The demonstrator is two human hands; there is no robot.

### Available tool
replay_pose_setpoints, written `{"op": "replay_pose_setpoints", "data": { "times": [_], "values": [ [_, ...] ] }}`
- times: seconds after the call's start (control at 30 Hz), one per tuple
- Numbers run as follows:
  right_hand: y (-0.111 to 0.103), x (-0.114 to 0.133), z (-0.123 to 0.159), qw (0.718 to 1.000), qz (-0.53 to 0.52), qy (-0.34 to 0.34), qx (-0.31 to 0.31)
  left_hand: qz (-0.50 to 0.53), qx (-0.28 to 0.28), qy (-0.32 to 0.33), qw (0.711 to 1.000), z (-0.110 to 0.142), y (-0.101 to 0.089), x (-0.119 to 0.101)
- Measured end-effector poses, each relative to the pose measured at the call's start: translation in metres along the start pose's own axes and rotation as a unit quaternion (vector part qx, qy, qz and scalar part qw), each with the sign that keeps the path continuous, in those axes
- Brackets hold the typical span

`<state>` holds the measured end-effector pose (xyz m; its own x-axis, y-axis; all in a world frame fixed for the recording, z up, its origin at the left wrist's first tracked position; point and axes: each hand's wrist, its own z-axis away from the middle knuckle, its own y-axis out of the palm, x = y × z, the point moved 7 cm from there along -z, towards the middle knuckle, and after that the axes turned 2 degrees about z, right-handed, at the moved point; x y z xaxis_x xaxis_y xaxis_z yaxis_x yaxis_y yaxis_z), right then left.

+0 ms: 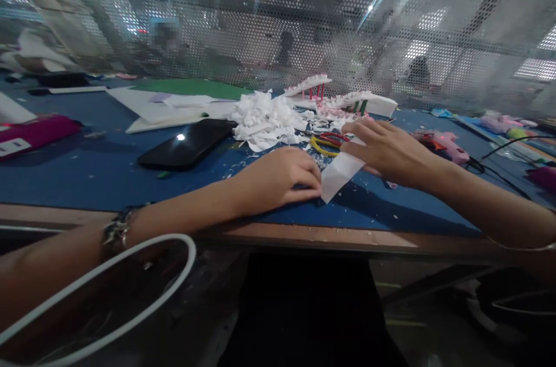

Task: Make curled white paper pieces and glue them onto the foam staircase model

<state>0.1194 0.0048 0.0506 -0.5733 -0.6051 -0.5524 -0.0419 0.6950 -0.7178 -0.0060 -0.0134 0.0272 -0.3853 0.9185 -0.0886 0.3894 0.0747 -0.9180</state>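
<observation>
A strip of white paper (341,176) is stretched at a slant between my two hands, just above the blue table top. My left hand (293,176) rests near the table's front edge, its fingers closed on the strip's lower left end. At the upper right end, my right hand (386,150) grips the strip between thumb and fingers. Behind the hands lie scissors with yellow handles (322,147), partly covered by the right hand. A red-handled tool (334,137) lies against them. A heap of torn white paper pieces (267,118) sits beyond my left hand.
A black phone (189,144) lies left of the heap, near white sheets (152,112) and a green sheet (191,88). White models with coloured posts (365,102) stand behind. A pink glue gun (449,147) with a black cable is at right. A magenta case (37,135) lies far left.
</observation>
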Motion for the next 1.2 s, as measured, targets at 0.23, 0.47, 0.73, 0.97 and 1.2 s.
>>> {"op": "replay_pose_setpoints", "data": {
  "times": [0.23, 0.47, 0.73, 0.97, 1.2],
  "values": [
    [-0.004, 0.042, 0.012, 0.960, -0.239, -0.042, 0.140, -0.019, 0.041, -0.084, 0.995, 0.010, 0.017, 0.002],
    [0.023, 0.055, 0.000, 0.918, -0.375, 0.021, 0.126, 0.039, 0.030, -0.151, 0.987, 0.013, 0.016, 0.009],
    [0.031, 0.047, -0.005, 0.898, -0.420, 0.097, 0.087, 0.030, 0.032, -0.196, 0.980, 0.009, 0.012, 0.014],
    [0.037, 0.044, -0.006, 0.906, -0.387, 0.129, 0.108, 0.038, 0.076, -0.191, 0.978, 0.004, 0.011, 0.019],
    [0.026, 0.053, -0.004, 0.922, -0.374, 0.040, 0.097, 0.040, 0.125, -0.105, 0.986, 0.006, 0.012, 0.010]
  ]
}}
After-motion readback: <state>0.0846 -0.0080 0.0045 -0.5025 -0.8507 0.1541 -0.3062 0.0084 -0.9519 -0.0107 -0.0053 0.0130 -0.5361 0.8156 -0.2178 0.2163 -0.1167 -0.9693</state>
